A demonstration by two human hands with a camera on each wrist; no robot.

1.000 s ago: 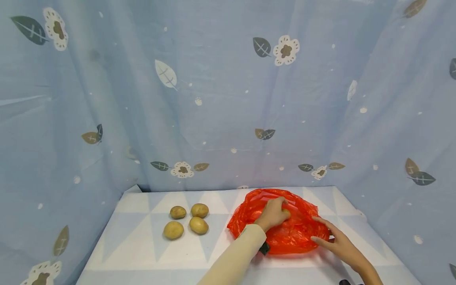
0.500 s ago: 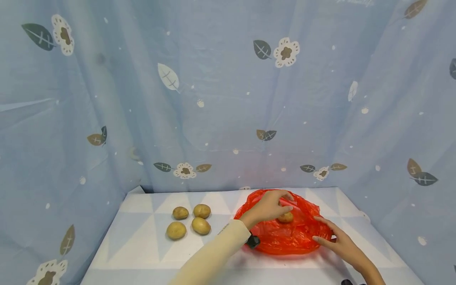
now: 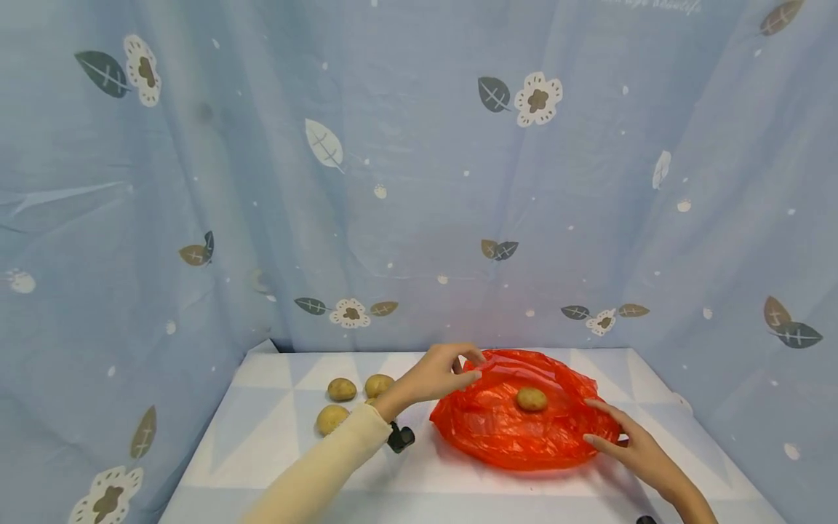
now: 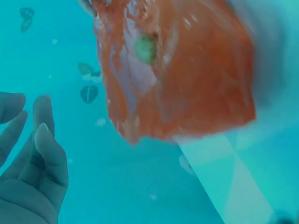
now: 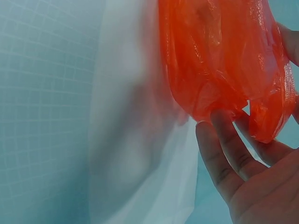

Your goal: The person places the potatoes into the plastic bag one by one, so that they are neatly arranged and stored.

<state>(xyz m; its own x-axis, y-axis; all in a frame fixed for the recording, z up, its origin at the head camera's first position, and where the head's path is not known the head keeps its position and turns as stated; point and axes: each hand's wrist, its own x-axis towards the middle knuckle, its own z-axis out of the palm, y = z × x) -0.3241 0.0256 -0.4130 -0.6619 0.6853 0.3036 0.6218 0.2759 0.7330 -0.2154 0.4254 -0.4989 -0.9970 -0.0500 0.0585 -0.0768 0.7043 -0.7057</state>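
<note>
A red plastic bag (image 3: pixel 497 440) lies on the table with its mouth spread wide. One potato (image 3: pixel 532 399) rests in it, also showing as a pale lump (image 4: pixel 145 49) in the left wrist view. My left hand (image 3: pixel 437 375) hovers left of the bag, fingers loosely bent and holding nothing; the thumb and fingers stand apart. My right hand (image 3: pixel 636 445) holds the bag's right edge between thumb and fingers. In the right wrist view, the fingers (image 5: pixel 226 149) reach under the red plastic.
On the table's left side lie several more potatoes (image 3: pixel 342 389), one mostly hidden behind my left wrist. A small black device (image 3: pixel 401 438) is at that wrist. Behind the white and pale blue table (image 3: pixel 262 451) hangs a blue curtain (image 3: pixel 406 218) with leaves and flowers.
My left hand has let go of the potato inside the bag and moved out to the left. My right hand has stayed at the bag's edge. The head view has shifted slightly.
</note>
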